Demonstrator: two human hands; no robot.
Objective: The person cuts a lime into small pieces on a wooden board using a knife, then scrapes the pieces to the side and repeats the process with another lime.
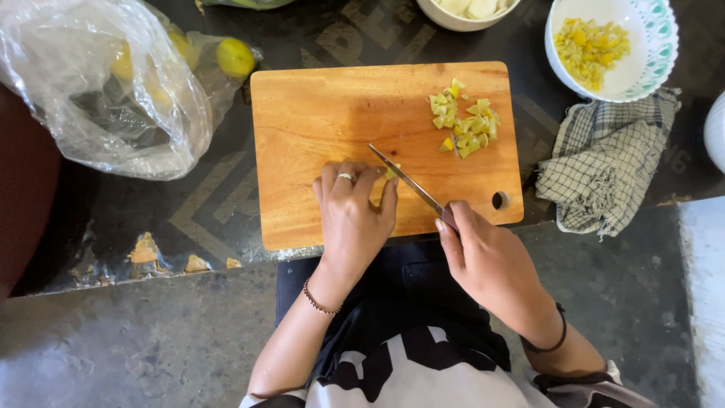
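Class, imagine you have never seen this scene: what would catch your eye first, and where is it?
The wooden cutting board at centre, where the left hand pins a small yellow-green piece and the right hand slices with a knife. A heap of diced pieces lies toward the board's far right, below a white bowl holding more.

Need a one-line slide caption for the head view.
Left hand steadies a yellow-green piece on a wooden cutting board while the right hand slices with a knife.
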